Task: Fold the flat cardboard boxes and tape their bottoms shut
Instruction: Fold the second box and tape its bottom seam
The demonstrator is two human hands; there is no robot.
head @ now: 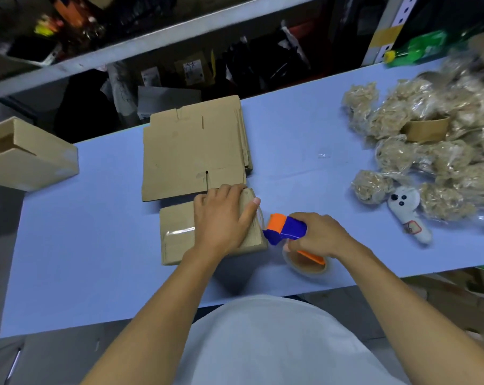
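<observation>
A folded cardboard box [177, 234] lies bottom-up on the blue table [96, 259], with a strip of clear tape across its flaps. My left hand [224, 215] presses flat on the box's right part, fingers spread. My right hand [321, 234] grips the blue and orange tape dispenser [284, 227], whose head touches the box's right edge. The brown tape roll [304, 263] hangs below my fist. A stack of flat cardboard boxes [193, 151] lies just behind the folded box.
An assembled open box [27, 157] stands at the table's left end. A heap of plastic-wrapped plush toys [429, 134] covers the right side, with one white toy [407, 212] loose in front. Shelving with goods runs behind the table.
</observation>
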